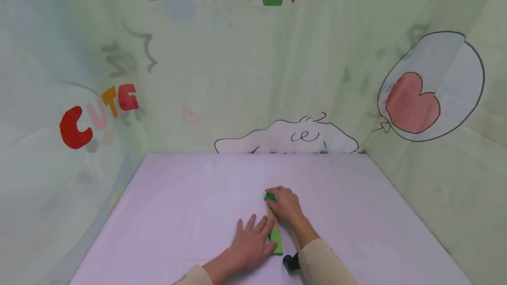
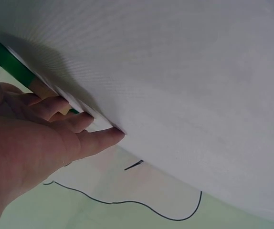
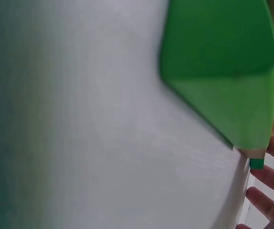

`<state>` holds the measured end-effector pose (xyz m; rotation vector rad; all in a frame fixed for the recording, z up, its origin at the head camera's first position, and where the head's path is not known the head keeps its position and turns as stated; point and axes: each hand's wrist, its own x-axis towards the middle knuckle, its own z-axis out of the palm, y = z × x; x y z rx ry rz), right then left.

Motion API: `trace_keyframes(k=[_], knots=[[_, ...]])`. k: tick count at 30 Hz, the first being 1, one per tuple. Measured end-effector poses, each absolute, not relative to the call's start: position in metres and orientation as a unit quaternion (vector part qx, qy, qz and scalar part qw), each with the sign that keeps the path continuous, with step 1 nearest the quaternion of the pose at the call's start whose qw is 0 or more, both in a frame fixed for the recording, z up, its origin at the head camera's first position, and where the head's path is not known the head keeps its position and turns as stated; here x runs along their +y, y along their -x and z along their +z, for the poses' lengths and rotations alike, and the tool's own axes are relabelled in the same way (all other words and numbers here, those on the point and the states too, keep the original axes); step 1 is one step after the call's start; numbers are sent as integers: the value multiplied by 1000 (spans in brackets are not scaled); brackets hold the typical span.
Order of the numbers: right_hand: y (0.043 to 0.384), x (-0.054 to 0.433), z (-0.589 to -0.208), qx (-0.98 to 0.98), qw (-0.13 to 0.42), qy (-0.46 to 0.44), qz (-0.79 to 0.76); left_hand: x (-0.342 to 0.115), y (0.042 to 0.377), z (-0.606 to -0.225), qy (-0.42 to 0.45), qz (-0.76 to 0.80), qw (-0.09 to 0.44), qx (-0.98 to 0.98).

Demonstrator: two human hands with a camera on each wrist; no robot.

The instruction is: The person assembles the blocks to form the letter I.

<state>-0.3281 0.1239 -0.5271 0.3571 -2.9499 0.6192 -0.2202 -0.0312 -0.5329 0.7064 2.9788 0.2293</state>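
Observation:
A long, narrow strip (image 1: 277,243), green at its near end and bare tan wood along the middle, lies on the pale tabletop (image 1: 190,197). My left hand (image 1: 251,243) rests beside it, fingers spread and straight, thumb against the near green part. At the far end, my right hand (image 1: 287,205) curls its thumb and fingers round a green part (image 1: 270,196), largely covering it. In the left wrist view the strip (image 2: 13,64) runs behind the left fingers, whose tips meet the table. Green wood (image 3: 220,40) looms large and close in the right wrist view.
A rounded black object (image 1: 291,263) sits by the right sleeve (image 1: 325,261). Printed fabric walls (image 1: 245,78) rise behind the table's back edge and along both sides, with a balloon drawing (image 1: 455,78) at the right.

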Motion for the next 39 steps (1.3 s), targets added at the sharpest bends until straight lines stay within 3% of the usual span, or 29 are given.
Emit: trace_keyframes(k=[23, 39], knots=[[332, 128, -529, -966, 74, -136, 206, -31, 220, -535, -229, 70, 37, 970], [333, 129, -526, -971, 29, -125, 203, -32, 223, -538, -232, 74, 39, 969]])
